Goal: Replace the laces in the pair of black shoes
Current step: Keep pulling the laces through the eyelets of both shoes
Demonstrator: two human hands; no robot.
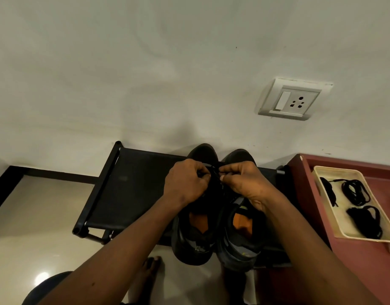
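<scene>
1. Pale plaster wall (pixel 145 73) with a white switch-and-socket plate (pixel 293 100) set in it. Glossy light floor tiles (pixel 35 216), dark skirting along the base of the wall.
2. Low black rack (pixel 132 190) against the wall, with a fabric shelf on a tube frame.
3. A pair of black shoes sits on the rack, toes to the wall, side by side and touching: left shoe (pixel 194 238) and right shoe (pixel 240 243). Both show orange insoles.
4. Left hand (pixel 185 183) and right hand (pixel 244 183) are close together over the foreparts of the shoes, fingers curled. Each pinches a black lace (pixel 214 170) between thumb and fingertips.
5. The lace runs between the two pinches, above the left shoe's eyelet area. Which eyelet it goes through I cannot tell, since it is all black on black.
6. A maroon table (pixel 354 271) stands just beside the rack, to the person's right. On it is a cream tray (pixel 321 170) holding loose black laces (pixel 354 192), some of them coiled.
7. A bare foot (pixel 150 267) is on the tiles in front of the rack.
</scene>
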